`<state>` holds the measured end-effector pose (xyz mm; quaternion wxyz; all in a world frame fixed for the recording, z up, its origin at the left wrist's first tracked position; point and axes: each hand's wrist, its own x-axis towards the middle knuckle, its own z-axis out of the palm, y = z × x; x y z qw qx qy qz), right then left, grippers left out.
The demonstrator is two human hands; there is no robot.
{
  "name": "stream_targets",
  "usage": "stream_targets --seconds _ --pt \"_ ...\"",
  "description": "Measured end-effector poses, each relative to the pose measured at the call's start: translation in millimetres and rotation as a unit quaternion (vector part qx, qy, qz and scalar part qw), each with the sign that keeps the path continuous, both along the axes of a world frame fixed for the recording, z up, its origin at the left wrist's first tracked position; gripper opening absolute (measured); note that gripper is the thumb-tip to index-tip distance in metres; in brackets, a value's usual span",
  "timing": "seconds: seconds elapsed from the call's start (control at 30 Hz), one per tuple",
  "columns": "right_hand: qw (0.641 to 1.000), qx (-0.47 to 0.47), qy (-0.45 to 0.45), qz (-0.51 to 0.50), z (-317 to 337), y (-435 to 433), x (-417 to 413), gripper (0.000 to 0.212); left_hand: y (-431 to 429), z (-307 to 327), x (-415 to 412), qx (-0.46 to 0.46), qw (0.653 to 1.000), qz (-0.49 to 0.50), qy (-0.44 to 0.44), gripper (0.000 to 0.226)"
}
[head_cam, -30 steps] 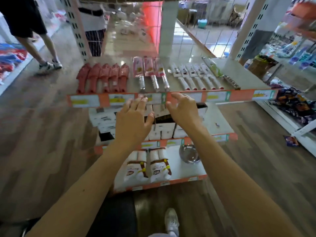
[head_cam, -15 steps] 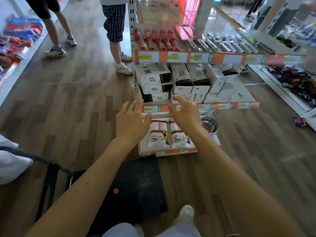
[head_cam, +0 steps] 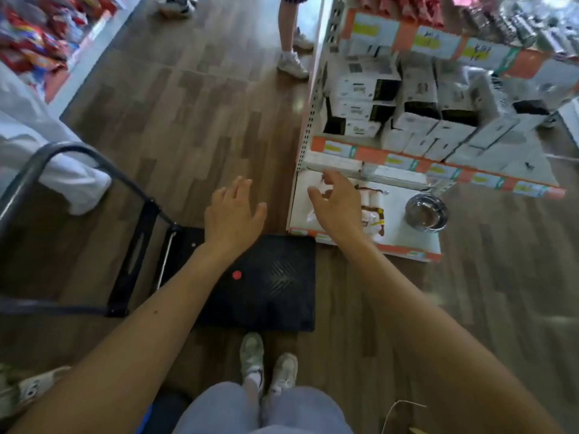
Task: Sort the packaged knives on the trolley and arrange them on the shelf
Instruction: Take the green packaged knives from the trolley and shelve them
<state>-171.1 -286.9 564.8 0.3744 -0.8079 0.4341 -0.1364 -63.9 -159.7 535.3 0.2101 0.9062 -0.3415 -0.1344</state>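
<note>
Landmark: trolley, a black flat deck on the wood floor, with a round red dot on the deck left of centre
Trolley handle: grey tube frame, rising from the trolley's left end
Shelf: tiered unit with orange and white price rails, just beyond the trolley's far right corner
Packaged knives: on the shelf's top tier, far beyond and right of the trolley; blurred, so the pack details cannot be read
Red packs: on the same top tier, on the side of the knives nearer the trolley
White boxes: stacked on the middle tier, beyond and right of the trolley
White-and-brown packets: on the bottom tier, just right of the trolley's far edge, partly hidden by the right hand
Steel bowl: on the bottom tier, further right of the trolley than the packets
Left hand: above the trolley's far edge, palm down; fingers straight and slightly spread, holding nothing
Right hand: beyond the trolley's far right corner, over the bottom tier; fingers spread wide and loosely curved, holding nothing
Wearer's shoes: pale pair on the floor, just at the trolley's near edge
Another person: a bare leg and white shoe, well beyond the trolley, beside the shelf's upright
White cloth: pale fabric, left of the trolley, behind its handle
Bright snack packs: red and mixed colours, far beyond and left of the trolley
</note>
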Motion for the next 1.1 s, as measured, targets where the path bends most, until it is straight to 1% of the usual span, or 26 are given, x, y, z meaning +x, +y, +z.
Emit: stream_targets --seconds 0.13,0.23,0.47,0.57,0.73,0.8,0.87,0.97,1.1 --pt "0.999 0.011 0.035 0.036 -18.5 20.1 8.5 0.047 32.9 -20.8 4.5 0.021 0.999 0.024 0.025 0.057" --pt "0.997 0.029 0.041 0.05 -33.0 36.8 16.9 0.048 52.2 -32.2 14.9 0.028 0.998 0.046 0.039 0.058" --pt "0.994 0.061 0.073 0.051 -87.2 71.7 51.2 0.047 94.9 -80.4 56.8 0.055 0.991 0.08 0.093 0.058" --pt "0.99 0.103 0.089 0.041 -117.9 88.9 66.9 0.048 112.1 -114.8 73.6 0.077 0.987 0.087 0.113 0.058" --pt "0.98 0.12 0.15 0.043 -182.6 113.6 86.3 0.047 138.9 -178.6 94.3 0.125 0.974 0.095 0.161 0.058" --pt "0.977 0.126 0.167 0.05 -210.8 124.3 94.1 0.046 148.2 -205.0 101.4 0.129 0.972 0.097 0.173 0.057" --pt "0.972 0.137 0.178 0.064 -233.6 135.2 101.3 0.046 155.1 -227.2 104.7 0.131 0.971 0.096 0.178 0.056" --pt "0.962 0.161 0.2 0.097 -279.6 158.4 115.8 0.045 168.2 -271.6 110.1 0.162 0.965 0.092 0.187 0.056" --pt "0.945 0.184 0.24 0.124 -342.4 187.5 126.0 0.044 193.0 -332.8 113.5 0.178 0.952 0.119 0.217 0.055"
